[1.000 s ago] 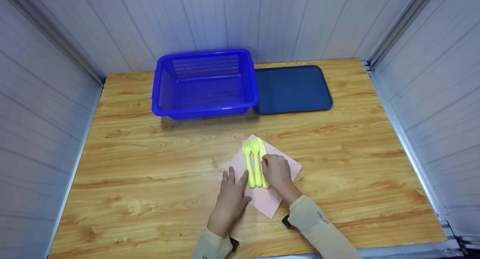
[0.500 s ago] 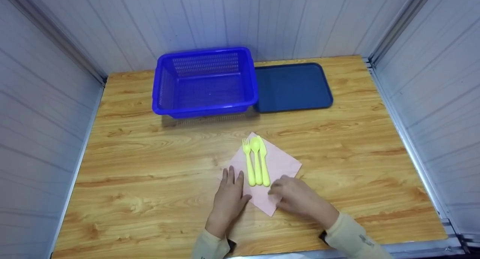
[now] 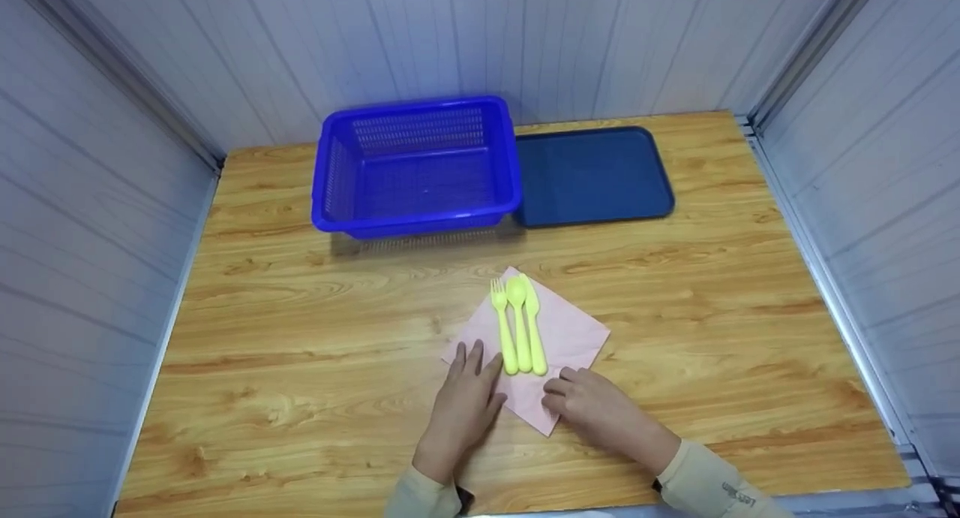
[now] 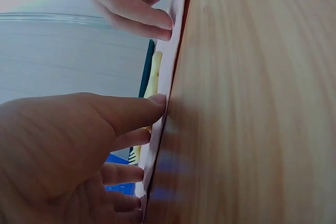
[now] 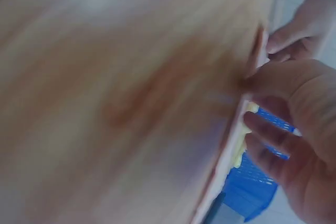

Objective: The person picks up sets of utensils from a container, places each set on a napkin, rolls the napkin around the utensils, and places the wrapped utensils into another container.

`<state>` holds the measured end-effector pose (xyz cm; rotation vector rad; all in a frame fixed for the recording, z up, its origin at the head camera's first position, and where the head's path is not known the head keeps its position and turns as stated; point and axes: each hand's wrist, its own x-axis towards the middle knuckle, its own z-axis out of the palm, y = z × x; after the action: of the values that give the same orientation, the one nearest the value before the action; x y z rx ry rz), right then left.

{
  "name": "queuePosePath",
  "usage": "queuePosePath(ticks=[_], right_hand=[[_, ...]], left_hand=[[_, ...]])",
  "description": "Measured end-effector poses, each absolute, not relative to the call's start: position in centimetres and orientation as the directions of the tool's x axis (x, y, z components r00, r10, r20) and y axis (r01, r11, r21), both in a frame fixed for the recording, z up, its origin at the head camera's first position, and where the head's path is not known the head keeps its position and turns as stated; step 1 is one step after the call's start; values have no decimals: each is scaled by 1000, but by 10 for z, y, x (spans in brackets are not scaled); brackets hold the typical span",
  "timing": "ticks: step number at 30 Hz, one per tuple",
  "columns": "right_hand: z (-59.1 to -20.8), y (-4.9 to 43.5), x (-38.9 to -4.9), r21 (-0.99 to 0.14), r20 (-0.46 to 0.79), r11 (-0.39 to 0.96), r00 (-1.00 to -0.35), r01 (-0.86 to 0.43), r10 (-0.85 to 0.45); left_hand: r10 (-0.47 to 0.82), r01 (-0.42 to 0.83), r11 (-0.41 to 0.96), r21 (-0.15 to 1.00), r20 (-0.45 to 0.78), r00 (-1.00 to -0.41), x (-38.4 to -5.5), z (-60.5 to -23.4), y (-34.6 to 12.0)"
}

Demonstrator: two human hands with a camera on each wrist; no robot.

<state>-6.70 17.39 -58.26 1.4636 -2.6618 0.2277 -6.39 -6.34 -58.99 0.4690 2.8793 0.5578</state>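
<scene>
A pink paper napkin (image 3: 570,330) lies turned like a diamond on the wooden table. On it, side by side, are a yellow plastic fork (image 3: 504,330), spoon (image 3: 520,326) and knife (image 3: 534,326), handles toward me. My left hand (image 3: 461,409) rests with fingers spread on the napkin's lower left edge, index finger close beside the fork handle. The right hand (image 3: 600,409) has curled fingers at the lower right edge, just below the knife handle. In the right wrist view, the right thumb and fingers (image 5: 270,135) pinch that edge of the napkin.
A blue plastic basket (image 3: 417,222) with mesh sides stands at the back. Right beside it a dark blue tray (image 3: 596,176) lies flat. White panel walls (image 3: 465,45) enclose the wooden table (image 3: 300,368) at the back and both sides.
The right hand has left the knife and come down to the napkin's lower right edge, where its fingers have closed in. The left hand stays at the left edge; the cutlery lies in place.
</scene>
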Motion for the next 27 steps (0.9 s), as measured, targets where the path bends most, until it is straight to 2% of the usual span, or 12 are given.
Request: queuePosePath(ticks=[7, 9, 12, 18, 23, 27], right_hand=[[-581, 180, -70, -24, 127, 552, -550, -834, -825], [-583, 180, -70, -43, 140, 556, -556, -830, -820], [-588, 180, -70, -145, 188, 573, -591, -807, -785], [-592, 177, -76, -395, 310, 575, -693, -717, -651], [-589, 173, -82, -531, 269, 581, -773, -616, -575], [-584, 172, -86, -607, 215, 607, -842, -513, -496]], left_hand=[[342, 276, 878, 392, -108, -933, -66, -588, -64], [344, 279, 880, 386, -111, -932, -65, -588, -65], [363, 297, 869, 395, -101, -926, -63, -588, -67], [489, 427, 741, 518, 19, -872, -61, -584, -69], [492, 495, 715, 494, 147, -858, -67, -585, -64], [403, 427, 743, 515, 165, -900, -75, -587, -58]])
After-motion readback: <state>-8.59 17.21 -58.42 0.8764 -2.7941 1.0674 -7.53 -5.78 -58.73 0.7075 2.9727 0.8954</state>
